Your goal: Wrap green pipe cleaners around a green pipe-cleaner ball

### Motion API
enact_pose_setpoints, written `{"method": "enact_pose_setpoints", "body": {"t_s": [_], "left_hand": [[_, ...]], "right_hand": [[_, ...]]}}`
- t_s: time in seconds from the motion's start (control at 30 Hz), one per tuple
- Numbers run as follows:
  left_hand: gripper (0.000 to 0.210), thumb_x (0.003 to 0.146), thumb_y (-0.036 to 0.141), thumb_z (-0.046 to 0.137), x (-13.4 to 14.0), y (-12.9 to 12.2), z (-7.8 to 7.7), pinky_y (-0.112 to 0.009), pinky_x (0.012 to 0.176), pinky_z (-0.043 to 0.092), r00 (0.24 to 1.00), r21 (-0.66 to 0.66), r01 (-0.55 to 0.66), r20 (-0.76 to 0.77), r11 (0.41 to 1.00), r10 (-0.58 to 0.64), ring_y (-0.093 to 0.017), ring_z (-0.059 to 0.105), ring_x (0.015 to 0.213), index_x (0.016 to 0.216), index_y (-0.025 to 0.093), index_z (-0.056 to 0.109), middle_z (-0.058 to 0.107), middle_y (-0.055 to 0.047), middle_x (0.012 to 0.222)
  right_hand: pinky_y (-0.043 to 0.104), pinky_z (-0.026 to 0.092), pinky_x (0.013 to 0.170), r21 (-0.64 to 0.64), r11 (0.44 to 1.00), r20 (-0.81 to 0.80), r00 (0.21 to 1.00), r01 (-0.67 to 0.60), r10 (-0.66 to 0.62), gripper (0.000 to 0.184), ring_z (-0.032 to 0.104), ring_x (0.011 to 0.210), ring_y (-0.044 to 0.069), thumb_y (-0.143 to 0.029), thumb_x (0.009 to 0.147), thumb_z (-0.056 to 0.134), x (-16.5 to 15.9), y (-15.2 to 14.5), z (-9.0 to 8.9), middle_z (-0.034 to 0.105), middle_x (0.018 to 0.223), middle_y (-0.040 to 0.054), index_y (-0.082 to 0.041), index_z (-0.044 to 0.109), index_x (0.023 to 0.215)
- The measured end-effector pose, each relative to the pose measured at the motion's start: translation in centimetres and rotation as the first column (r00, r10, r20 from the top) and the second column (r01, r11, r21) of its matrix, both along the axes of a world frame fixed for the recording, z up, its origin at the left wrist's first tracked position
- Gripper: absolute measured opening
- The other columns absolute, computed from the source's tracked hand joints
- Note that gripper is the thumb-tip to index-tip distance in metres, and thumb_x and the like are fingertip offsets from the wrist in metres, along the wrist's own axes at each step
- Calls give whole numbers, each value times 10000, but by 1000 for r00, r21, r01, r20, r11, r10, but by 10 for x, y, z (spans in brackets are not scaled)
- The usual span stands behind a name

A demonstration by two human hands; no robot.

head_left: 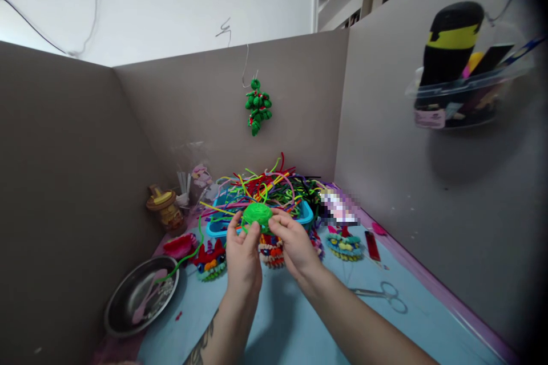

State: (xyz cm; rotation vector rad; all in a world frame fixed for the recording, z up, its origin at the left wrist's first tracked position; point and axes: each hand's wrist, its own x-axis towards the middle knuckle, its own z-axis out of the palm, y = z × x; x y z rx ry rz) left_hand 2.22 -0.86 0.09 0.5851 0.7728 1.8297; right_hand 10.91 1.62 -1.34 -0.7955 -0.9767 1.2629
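Observation:
A rounded coil of bright green pipe cleaner (257,214) is held up between my two hands above the table. My left hand (243,245) grips its left side, thumb in front and fingers curled behind. On the other side my right hand (295,239) pinches the coil's right edge with thumb and fingers. A loose green strand (188,255) runs left of my left hand down toward a metal bowl (112,313). Behind the coil stands a blue basket (216,229) heaped with multicoloured pipe cleaners (274,185). An orange-and-cream pipe-cleaner piece (272,256) is partly hidden by my hands.
Scissors (381,293) lie at the right on the blue table cover (385,331). Colourful pipe-cleaner pieces stand left (210,262) and right (345,244). A brown pot (165,208) is at back left. Grey partitions (295,108) enclose the table; a green ornament (258,107) hangs behind.

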Motion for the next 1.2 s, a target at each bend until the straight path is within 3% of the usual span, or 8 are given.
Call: {"method": "enact_pose_setpoints", "body": {"t_s": [0.1,0.27,0.47,0.73,0.9,1.2], "left_hand": [[619,603,201,821,-1,1,-1,-235,775,489,999,-1,34,24,999,-34,-115,669,785,1129,212,494,697,-24,920],[691,598,206,826,5,-2,-2,-252,823,481,997,-3,78,17,997,-78,-128,656,851,1188,223,467,675,-34,962],[684,547,147,848,12,-5,-8,-237,759,474,998,-102,-69,-19,992,67,-101,629,796,1103,253,464,602,17,943],[313,580,268,832,9,2,-11,-267,808,459,992,-32,128,-2,991,-128,-146,643,819,787,143,634,690,-35,829],[317,512,291,867,0,7,-13,-211,701,464,995,-69,97,19,993,-96,-93,622,680,654,139,628,673,6,705],[332,513,303,872,-3,6,-8,-226,717,481,991,-45,130,-17,990,-131,-107,630,702,700,128,660,679,-6,722]], "right_hand": [[369,419,963,19,1000,15,1000,0,0,211,528,1160,254,-403,709,678,-1,0,-3,580,1209,87,-197,675,661],[375,376,1015,54,992,67,991,110,-113,190,459,1237,259,-358,733,649,-3,1,-6,498,1300,95,-189,675,648],[379,352,1048,103,961,118,956,258,-269,228,442,1236,238,-391,807,584,-2,1,-6,518,1257,106,-189,686,781],[356,447,943,99,986,173,974,131,-147,168,507,1182,256,-356,759,644,-4,-3,-6,438,1325,95,-200,705,745],[361,423,964,171,977,273,947,124,-168,186,491,1194,256,-356,773,629,3,-2,-2,489,1231,98,-197,686,695],[382,349,1042,347,933,444,859,100,-257,110,476,1184,235,-243,771,602,9,-6,8,514,1159,71,-219,655,678]]}}
